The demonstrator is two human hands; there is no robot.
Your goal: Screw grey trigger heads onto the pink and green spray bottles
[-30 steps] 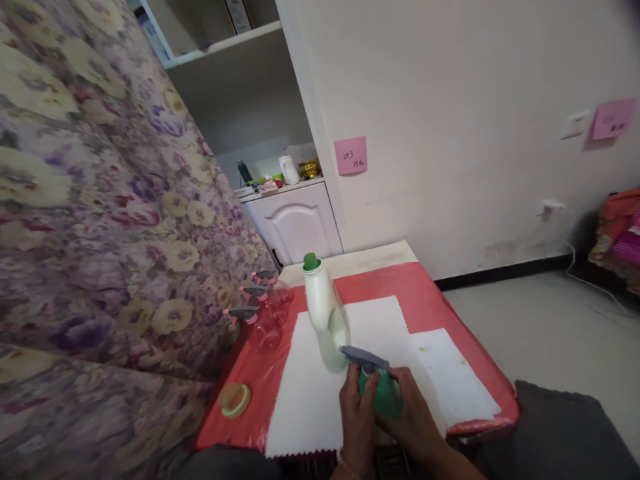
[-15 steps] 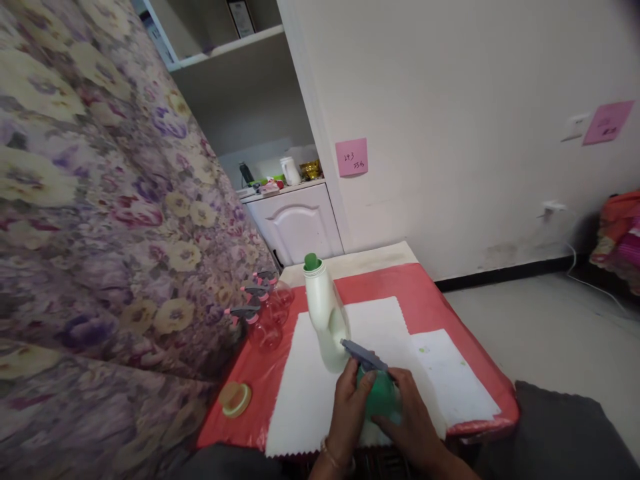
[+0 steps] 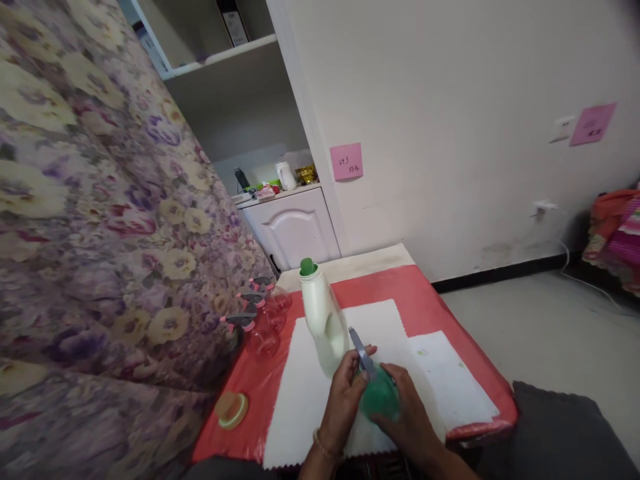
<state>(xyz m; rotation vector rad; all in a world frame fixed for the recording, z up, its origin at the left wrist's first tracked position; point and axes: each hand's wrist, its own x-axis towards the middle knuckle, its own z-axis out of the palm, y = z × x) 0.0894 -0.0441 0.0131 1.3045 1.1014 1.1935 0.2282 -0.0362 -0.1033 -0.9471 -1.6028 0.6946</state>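
Between my two hands is a small spray bottle (image 3: 379,395) with green in its round body and a grey trigger head. My left hand (image 3: 345,387) is closed at the trigger head and neck. Wrapped round the body from the right is my right hand (image 3: 407,417). Just beyond them a large pale-green jug (image 3: 320,313) with a moulded handle stands upright on a white cloth (image 3: 295,413); green shows in its open mouth. Several clear spray bottles (image 3: 263,337) with pink collars and grey heads stand left of it. A round cap (image 3: 233,410) lies at the left front.
A red cover (image 3: 380,283) lies over the table, with a second white sheet (image 3: 450,380) bearing small green spots at the right. A floral curtain (image 3: 125,267) hangs along the left. Behind are a white cabinet (image 3: 295,227) and the wall. A dark grey seat (image 3: 560,427) is at the right front.
The trigger head has turned in my left hand, its nozzle now pointing further away from me. My right hand still holds the bottle's body. The view has shifted slightly.
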